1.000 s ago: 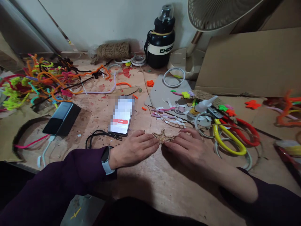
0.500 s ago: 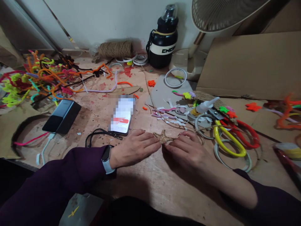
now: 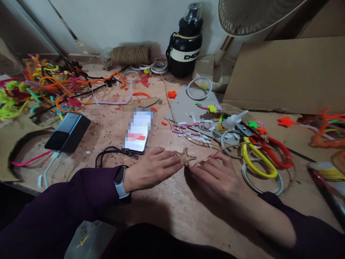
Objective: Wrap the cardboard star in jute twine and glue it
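Observation:
A small gold-brown star ornament (image 3: pixel 185 156) with a beaded-looking middle and a cord-like outline is at the table's near middle. My left hand (image 3: pixel 153 168) lies beside it with fingers together, their tips pinching its left arm. From the right, my right hand (image 3: pixel 219 176) reaches in, its lowest fingertips at the star's lower point while the upper fingers are bent and slightly apart from its right arm. The right thumb is mostly hidden. A phone (image 3: pixel 138 129) with a lit screen lies just beyond my left hand, its black strap (image 3: pixel 106 150) near my wrist.
Colourful pipe cleaners (image 3: pixel 51 86) pile up at the left, behind a power bank (image 3: pixel 67 132). At the back stand a twine roll (image 3: pixel 130 54), a black bottle (image 3: pixel 185 50) and a fan (image 3: pixel 258 16). Rightward lie a glue bottle (image 3: pixel 231 121), a yellow ring (image 3: pixel 258 163) and cardboard (image 3: pixel 288 75).
My right hand's upper fingers have drawn away from the star's right arm, so more of that arm shows. My left hand stays at the star. The whole view has shifted slightly.

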### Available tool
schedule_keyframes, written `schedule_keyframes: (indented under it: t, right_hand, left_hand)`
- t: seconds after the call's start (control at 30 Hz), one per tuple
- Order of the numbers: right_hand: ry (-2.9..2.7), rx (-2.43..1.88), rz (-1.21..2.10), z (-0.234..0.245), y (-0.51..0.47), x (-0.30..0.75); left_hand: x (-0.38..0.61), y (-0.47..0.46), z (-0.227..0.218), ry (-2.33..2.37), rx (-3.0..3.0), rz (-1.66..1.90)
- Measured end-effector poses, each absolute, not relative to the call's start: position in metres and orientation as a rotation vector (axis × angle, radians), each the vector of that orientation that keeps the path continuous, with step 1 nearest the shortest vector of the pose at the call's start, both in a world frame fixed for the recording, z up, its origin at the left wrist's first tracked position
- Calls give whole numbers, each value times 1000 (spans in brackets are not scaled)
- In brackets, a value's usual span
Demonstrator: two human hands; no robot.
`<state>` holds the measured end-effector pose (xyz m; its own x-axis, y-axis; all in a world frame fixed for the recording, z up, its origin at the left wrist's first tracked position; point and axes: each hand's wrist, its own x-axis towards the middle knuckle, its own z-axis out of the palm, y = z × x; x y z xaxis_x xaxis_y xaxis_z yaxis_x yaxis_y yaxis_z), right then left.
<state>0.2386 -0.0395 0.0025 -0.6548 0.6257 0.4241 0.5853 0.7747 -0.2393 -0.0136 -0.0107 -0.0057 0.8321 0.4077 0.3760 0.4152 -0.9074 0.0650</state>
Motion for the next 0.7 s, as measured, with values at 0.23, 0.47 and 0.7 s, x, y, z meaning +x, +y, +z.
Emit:
schedule_keyframes:
  t: [0.23, 0.47, 0.7]
  right_hand:
    - [-2390, -1018, 268, 7, -47, 240]
    - [-2356, -989, 362, 10, -46, 238]
    - [-2377, -959, 389, 10, -45, 238]
  left_hand:
    - [-13, -11, -5, -657, -2961, -581]
    - [-13, -12, -4, -668, -2966, -501]
    - [-14, -13, -4, -671, -2992, -465]
